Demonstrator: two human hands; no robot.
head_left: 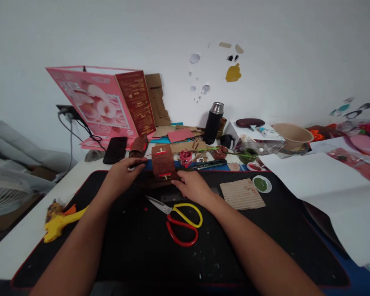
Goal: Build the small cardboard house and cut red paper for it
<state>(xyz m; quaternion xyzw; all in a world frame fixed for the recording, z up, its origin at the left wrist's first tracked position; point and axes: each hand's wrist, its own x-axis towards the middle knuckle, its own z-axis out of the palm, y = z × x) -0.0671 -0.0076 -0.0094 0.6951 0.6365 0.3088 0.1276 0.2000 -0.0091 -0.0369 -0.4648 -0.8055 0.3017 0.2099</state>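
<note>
A brown curved cardboard piece [163, 164] with two small red-and-gold straps stands upright at the back of the black mat [135, 246]. My right hand [193, 187] grips its lower right corner, fingers bent round the edge. To the left of it, my left hand [123, 174] is closed in a pinch. What lies between those fingertips is too dark and small to make out. Scissors [172, 213] with one yellow and one red handle lie just in front of the brown piece, blades pointing up left. A second brown rounded piece [138, 144] sits behind my left hand.
A yellow glue gun [60, 222] lies at the left. Corrugated cardboard [242, 194] and a dish of green paint [261, 184] are on the right. Behind stand a pink box [101, 105], a black flask [213, 123], paint jars [219, 152], a phone [115, 150] and a cutter knife [208, 164].
</note>
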